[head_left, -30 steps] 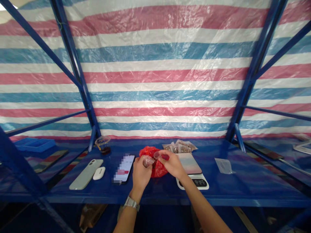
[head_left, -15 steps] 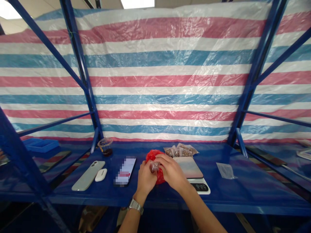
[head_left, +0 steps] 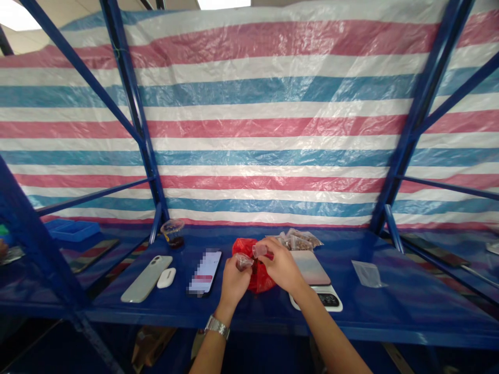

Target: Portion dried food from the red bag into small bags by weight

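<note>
The left hand (head_left: pixel 236 278) has a narrow grip on a small clear bag (head_left: pixel 244 262), held at the red bag (head_left: pixel 262 281) on the worktop (head_left: pixel 257 311). The right hand (head_left: pixel 279 264), just beside it, has its grip holding a small clear cup (head_left: pixel 259 251) above the red bag. A scale (head_left: pixel 312 269) stands to the right, with filled pouches (head_left: pixel 302 240) behind it.

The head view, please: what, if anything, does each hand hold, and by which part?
Left hand: clear plastic bag; right hand: small translucent container; exact grip spots cannot be told.
</note>
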### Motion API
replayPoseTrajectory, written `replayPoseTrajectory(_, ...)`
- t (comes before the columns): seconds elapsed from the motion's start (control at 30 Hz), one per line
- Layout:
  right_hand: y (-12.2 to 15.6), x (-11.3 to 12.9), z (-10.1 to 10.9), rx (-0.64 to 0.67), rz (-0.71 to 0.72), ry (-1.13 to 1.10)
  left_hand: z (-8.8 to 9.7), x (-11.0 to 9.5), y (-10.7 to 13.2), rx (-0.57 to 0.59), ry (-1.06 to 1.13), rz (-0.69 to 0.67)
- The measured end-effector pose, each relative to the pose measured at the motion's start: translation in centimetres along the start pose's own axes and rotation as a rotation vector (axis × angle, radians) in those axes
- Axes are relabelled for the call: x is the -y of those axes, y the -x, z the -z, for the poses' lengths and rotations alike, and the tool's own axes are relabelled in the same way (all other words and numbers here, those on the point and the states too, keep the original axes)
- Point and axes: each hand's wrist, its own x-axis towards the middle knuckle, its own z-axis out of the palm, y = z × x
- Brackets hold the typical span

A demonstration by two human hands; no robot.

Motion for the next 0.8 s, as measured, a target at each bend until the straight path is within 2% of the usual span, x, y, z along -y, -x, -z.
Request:
replayPoseTrajectory(0.17, 0.1, -1.1, -0.8, 0.240, -0.179, 0.378, 0.5, 0.4, -0.2, -0.010, 0.025, 0.043)
replayPoseTrajectory(0.3, 0.0, -1.6, -1.8, 0.259, -0.238, 0.573, 0.1, 0.7, -0.1, 0.002, 0.057, 0.078)
replayPoseTrajectory(0.57, 0.2, -2.3, -2.8, 0.198, -0.210, 0.480, -1.2, 0.5, -1.0, 0.014, 0.205, 0.158)
replayPoseTrajectory(0.8, 0.5, -3.0, -3.1, 0.156, -0.202, 0.422, -0.8, 0.2, -0.9, 0.055, 0.300, 0.170)
